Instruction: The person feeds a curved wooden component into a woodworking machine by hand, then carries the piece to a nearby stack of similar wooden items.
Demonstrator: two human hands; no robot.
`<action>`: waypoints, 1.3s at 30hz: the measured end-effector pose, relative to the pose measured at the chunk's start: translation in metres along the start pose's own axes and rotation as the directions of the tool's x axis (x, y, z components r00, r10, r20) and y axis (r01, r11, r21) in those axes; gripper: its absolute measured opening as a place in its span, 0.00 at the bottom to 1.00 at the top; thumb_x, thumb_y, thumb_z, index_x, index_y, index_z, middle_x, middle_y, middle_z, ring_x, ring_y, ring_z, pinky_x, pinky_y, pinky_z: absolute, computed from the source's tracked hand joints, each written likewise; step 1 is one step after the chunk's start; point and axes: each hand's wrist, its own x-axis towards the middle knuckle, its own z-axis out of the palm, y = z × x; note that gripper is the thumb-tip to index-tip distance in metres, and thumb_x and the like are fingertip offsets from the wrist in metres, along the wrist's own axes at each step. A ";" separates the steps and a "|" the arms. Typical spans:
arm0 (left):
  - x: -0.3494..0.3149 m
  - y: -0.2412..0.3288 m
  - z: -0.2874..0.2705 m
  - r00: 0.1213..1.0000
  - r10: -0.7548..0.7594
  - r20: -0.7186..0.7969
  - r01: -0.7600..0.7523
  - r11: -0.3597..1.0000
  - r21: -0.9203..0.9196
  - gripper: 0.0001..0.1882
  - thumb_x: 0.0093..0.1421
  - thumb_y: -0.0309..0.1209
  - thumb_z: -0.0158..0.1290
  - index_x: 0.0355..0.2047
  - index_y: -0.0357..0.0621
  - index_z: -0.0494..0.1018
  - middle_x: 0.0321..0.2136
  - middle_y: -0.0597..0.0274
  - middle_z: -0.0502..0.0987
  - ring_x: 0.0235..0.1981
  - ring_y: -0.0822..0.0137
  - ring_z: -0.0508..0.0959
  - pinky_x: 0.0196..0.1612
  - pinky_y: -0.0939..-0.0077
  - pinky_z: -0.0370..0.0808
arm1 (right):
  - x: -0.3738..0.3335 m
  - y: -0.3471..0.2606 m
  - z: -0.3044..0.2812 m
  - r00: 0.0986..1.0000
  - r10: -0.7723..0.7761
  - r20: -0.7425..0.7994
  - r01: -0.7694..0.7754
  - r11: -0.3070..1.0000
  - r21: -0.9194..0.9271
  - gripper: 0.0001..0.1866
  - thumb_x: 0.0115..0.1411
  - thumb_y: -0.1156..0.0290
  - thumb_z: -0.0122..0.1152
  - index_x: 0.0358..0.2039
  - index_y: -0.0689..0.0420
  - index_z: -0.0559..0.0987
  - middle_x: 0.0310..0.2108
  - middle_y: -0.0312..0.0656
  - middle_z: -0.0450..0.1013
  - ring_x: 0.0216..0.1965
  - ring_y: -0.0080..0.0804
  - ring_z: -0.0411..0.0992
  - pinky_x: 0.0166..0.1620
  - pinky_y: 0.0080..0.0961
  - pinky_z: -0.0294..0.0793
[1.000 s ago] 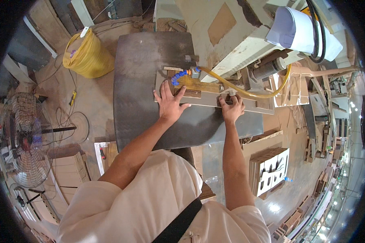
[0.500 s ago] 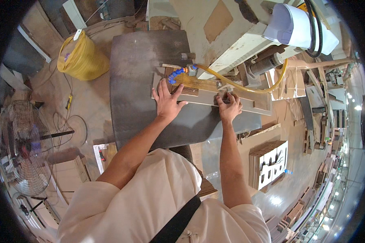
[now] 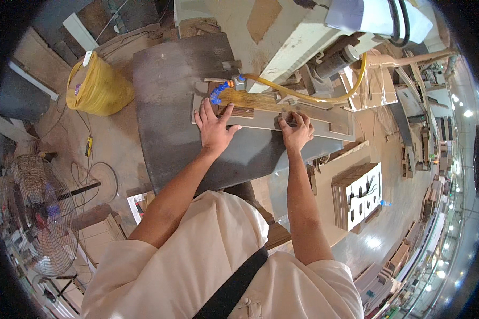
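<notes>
My left hand (image 3: pixel 214 126) lies flat with spread fingers on a grey flat jig board (image 3: pixel 261 120) that rests on the dark machine table (image 3: pixel 170 106). My right hand (image 3: pixel 297 130) grips a small knob or handle on the same board, fingers curled over it. A long wooden strip (image 3: pixel 255 101) sits on the board just beyond my fingers. A blue segmented nozzle (image 3: pixel 217 94) and a yellow hose (image 3: pixel 303 95) run over the strip from the pale machine body (image 3: pixel 287 37).
A yellow sack (image 3: pixel 98 87) stands left of the table. A wire-caged floor fan (image 3: pixel 37 212) sits at lower left with cables on the floor. A stack of cut wooden panels (image 3: pixel 356 194) lies to the right, and more stacks recede along the right rim.
Both hands stay on the jig board in the same grip. The view has shifted slightly, and the board and hands sit a little further along the table.
</notes>
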 end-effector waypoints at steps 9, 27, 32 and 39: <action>0.000 -0.003 0.000 0.999 0.039 0.012 -0.039 0.999 -0.006 0.41 0.51 0.55 0.65 0.65 0.68 0.66 0.65 0.30 0.52 0.67 0.36 0.53 0.65 0.35 0.47 | -0.010 -0.003 -0.004 0.999 0.024 -0.030 -0.024 1.000 0.000 0.27 0.45 0.47 0.73 0.45 0.46 0.85 0.55 0.33 0.72 0.59 0.48 0.62 0.62 0.53 0.56; 0.002 -0.005 -0.009 0.993 0.067 0.103 -0.063 0.997 -0.035 0.41 0.49 0.53 0.67 0.64 0.66 0.68 0.67 0.33 0.50 0.69 0.38 0.50 0.67 0.37 0.47 | -0.029 -0.009 -0.015 0.993 0.112 -0.038 -0.114 0.993 -0.038 0.27 0.45 0.50 0.73 0.46 0.44 0.84 0.57 0.33 0.71 0.60 0.48 0.61 0.62 0.51 0.56; 0.007 0.000 -0.007 0.978 0.177 0.113 -0.162 0.978 -0.129 0.41 0.49 0.52 0.67 0.65 0.68 0.67 0.68 0.37 0.51 0.68 0.39 0.54 0.68 0.40 0.47 | -0.052 0.006 -0.032 0.968 0.247 -0.035 -0.248 0.968 -0.037 0.29 0.43 0.50 0.74 0.47 0.45 0.83 0.58 0.37 0.70 0.61 0.52 0.60 0.62 0.53 0.56; -0.018 -0.015 -0.027 0.975 0.179 0.129 -0.165 0.980 -0.110 0.43 0.46 0.49 0.70 0.63 0.63 0.69 0.67 0.39 0.53 0.67 0.40 0.55 0.66 0.40 0.52 | -0.103 -0.004 -0.051 0.980 0.194 -0.044 -0.196 0.979 -0.050 0.30 0.45 0.46 0.73 0.48 0.44 0.82 0.57 0.39 0.69 0.59 0.55 0.60 0.59 0.55 0.59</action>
